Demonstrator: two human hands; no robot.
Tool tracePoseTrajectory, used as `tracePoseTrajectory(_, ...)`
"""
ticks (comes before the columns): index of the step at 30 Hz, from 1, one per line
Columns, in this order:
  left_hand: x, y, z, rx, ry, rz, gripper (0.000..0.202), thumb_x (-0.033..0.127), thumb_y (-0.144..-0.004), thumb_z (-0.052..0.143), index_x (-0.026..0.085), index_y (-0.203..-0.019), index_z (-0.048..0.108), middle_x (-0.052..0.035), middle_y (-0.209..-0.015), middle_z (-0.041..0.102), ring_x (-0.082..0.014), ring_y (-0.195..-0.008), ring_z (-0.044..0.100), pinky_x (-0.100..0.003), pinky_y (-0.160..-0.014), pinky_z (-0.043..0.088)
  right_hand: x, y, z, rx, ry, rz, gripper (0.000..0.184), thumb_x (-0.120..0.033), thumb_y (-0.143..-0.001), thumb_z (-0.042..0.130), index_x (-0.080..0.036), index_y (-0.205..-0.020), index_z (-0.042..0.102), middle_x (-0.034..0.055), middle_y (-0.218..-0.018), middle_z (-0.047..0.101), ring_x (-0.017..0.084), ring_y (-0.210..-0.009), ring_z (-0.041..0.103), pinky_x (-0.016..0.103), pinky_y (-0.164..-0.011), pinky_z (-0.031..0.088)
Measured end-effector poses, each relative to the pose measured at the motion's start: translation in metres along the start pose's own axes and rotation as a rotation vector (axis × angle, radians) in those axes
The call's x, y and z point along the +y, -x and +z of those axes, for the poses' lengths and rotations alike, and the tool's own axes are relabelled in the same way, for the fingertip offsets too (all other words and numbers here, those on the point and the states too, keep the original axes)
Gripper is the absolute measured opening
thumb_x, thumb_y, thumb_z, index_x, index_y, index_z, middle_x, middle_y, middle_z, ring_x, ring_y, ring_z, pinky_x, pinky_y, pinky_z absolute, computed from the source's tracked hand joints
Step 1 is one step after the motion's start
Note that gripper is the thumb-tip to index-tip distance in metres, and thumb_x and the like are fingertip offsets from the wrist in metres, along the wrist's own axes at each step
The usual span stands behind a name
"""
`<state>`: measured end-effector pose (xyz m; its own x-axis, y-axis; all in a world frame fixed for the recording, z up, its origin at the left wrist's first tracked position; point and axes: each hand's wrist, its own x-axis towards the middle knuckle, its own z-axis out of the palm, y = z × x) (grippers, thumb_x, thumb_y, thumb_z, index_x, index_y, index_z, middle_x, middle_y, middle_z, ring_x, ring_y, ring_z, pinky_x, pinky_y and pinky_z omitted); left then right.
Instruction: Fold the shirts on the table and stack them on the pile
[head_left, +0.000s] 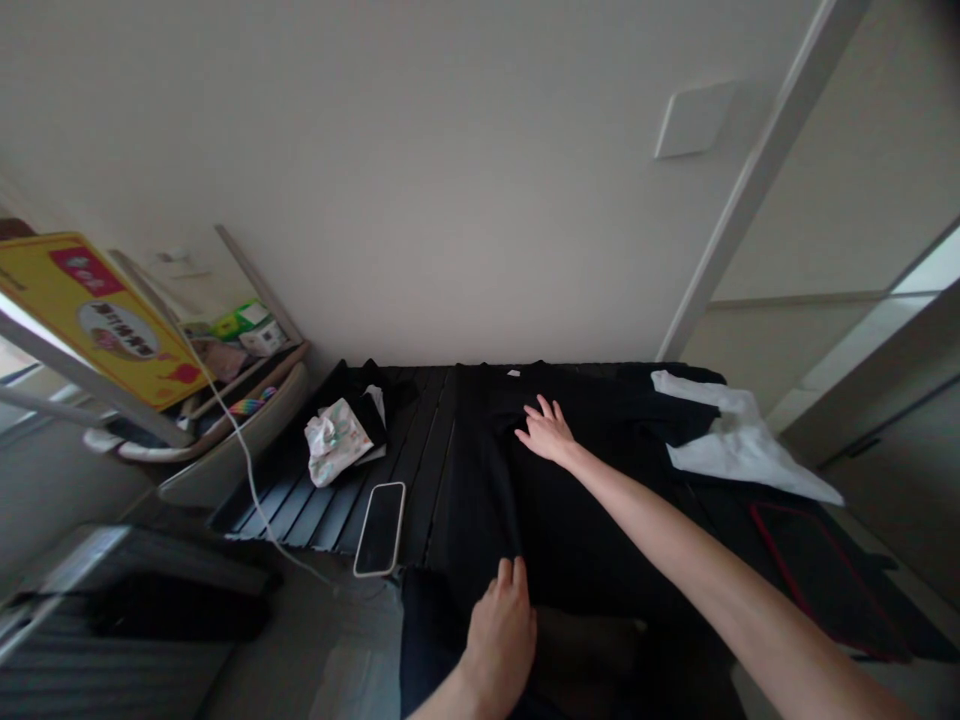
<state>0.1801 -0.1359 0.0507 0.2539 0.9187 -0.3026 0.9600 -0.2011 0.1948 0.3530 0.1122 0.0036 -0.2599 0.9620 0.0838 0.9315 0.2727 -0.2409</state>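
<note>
A black garment (592, 520) with a small white label near its top edge lies spread over a dark slatted table (431, 430). My left hand (501, 630) is at the near edge, its fingers closed on a fold of the black cloth. Farther in, my right hand (546, 430) rests on the garment with its fingers spread. Part of the garment's right side overlaps a white cloth (750, 440). The near hem is dark and hard to make out.
Left of the garment lie a phone (380, 530) and a crumpled patterned white cloth (337, 440) on black fabric. A white cable (247, 460) hangs across the table's left end. Beyond stand a cart (277, 400) and a yellow box (105, 315). A red-edged dark panel (825, 570) is at right.
</note>
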Motion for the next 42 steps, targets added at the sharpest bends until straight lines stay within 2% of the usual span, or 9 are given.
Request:
tracePoseTrajectory(5, -0.004, -0.038, 0.005, 0.247, -0.041, 0.048, 0.039, 0.025, -0.089, 0.048, 0.017, -0.127, 0.056, -0.0104, -0.130, 0.058, -0.0265, -0.115, 0.056, -0.039, -0.095, 0.050, 0.032, 0.026, 0.025, -0.083, -0.061, 0.054, 0.045, -0.045, -0.092, 0.043, -0.016, -0.119, 0.065, 0.0110, -0.143, 0.047, 0.033, -0.140, 0.024, 0.049, -0.112, 0.022)
tracePoseTrajectory(9, -0.028, -0.097, 0.009, 0.495, -0.096, 0.093, 0.046, 0.027, -0.094, 0.040, 0.016, -0.138, 0.046, -0.0100, -0.149, 0.039, -0.0267, -0.138, 0.033, -0.043, -0.109, 0.037, 0.049, 0.034, 0.025, -0.072, -0.115, 0.121, 0.043, -0.042, -0.094, 0.042, -0.019, -0.125, 0.059, 0.0111, -0.143, 0.047, 0.029, -0.137, 0.031, 0.045, -0.111, 0.025)
tracePoseTrajectory(14, -0.053, -0.141, 0.035, 0.553, -0.123, 0.077, 0.057, 0.041, -0.094, 0.040, 0.022, -0.147, 0.033, -0.0066, -0.154, 0.031, -0.0270, -0.142, 0.024, -0.049, -0.114, 0.027, 0.059, 0.019, 0.013, -0.047, -0.202, 0.213, 0.050, -0.044, -0.096, 0.034, -0.023, -0.141, 0.040, 0.0095, -0.142, 0.048, 0.022, -0.130, 0.042, 0.034, -0.106, 0.031)
tracePoseTrajectory(18, -0.059, -0.143, 0.045, 0.583, -0.135, 0.087, 0.059, 0.045, -0.094, 0.038, 0.027, -0.149, 0.026, -0.0034, -0.156, 0.026, -0.0257, -0.143, 0.021, -0.048, -0.115, 0.025, 0.056, -0.018, 0.015, -0.069, -0.264, 0.377, 0.065, -0.060, -0.092, 0.032, -0.030, -0.149, 0.024, 0.0139, -0.149, 0.036, 0.033, -0.137, 0.032, 0.051, -0.106, 0.027)
tracePoseTrajectory(22, -0.059, -0.143, 0.043, 0.587, -0.137, 0.084, 0.060, 0.045, -0.094, 0.038, 0.028, -0.150, 0.022, -0.0026, -0.156, 0.025, -0.0258, -0.143, 0.021, -0.048, -0.115, 0.025, 0.042, -0.057, 0.024, -0.129, -0.328, 0.477, 0.071, -0.073, -0.084, 0.032, -0.034, -0.143, 0.037, 0.0140, -0.151, 0.032, 0.041, -0.139, 0.022, 0.065, -0.103, 0.020)
tracePoseTrajectory(26, -0.058, -0.142, 0.039, 0.576, -0.114, 0.085, 0.060, 0.044, -0.094, 0.039, 0.029, -0.150, 0.021, -0.0020, -0.156, 0.025, -0.0266, -0.143, 0.021, -0.050, -0.115, 0.026, 0.022, -0.076, 0.031, -0.129, -0.342, 0.476, 0.061, -0.066, -0.083, 0.044, -0.029, -0.130, 0.055, 0.0095, -0.150, 0.035, 0.038, -0.140, 0.019, 0.067, -0.105, 0.014)
tracePoseTrajectory(30, -0.056, -0.139, 0.035, 0.544, -0.080, 0.075, 0.060, 0.043, -0.095, 0.038, 0.029, -0.150, 0.021, -0.0021, -0.156, 0.024, -0.0266, -0.143, 0.021, -0.051, -0.115, 0.025, 0.013, -0.079, 0.032, 0.003, -0.286, 0.465, 0.054, -0.048, -0.087, 0.046, -0.025, -0.135, 0.049, 0.0085, -0.151, 0.032, 0.033, -0.140, 0.019, 0.062, -0.108, 0.012)
tracePoseTrajectory(37, -0.055, -0.139, 0.029, 0.504, -0.039, 0.072, 0.059, 0.045, -0.095, 0.037, 0.029, -0.149, 0.024, -0.0015, -0.157, 0.022, -0.0255, -0.144, 0.018, -0.049, -0.116, 0.023, 0.048, -0.067, 0.025, 0.114, -0.208, 0.567, 0.050, -0.049, -0.085, 0.049, -0.027, -0.129, 0.056, 0.0133, -0.147, 0.037, 0.038, -0.131, 0.034, 0.056, -0.099, 0.032)
tracePoseTrajectory(42, -0.055, -0.137, 0.027, 0.482, -0.022, 0.097, 0.066, 0.048, -0.091, 0.042, 0.029, -0.150, 0.020, -0.0005, -0.157, 0.019, -0.0289, -0.145, 0.015, -0.053, -0.116, 0.020, 0.095, -0.029, 0.007, 0.277, -0.067, 0.700, 0.056, -0.034, -0.087, 0.046, -0.015, -0.140, 0.042, 0.0216, -0.154, 0.017, 0.043, -0.140, 0.012, 0.064, -0.104, 0.017)
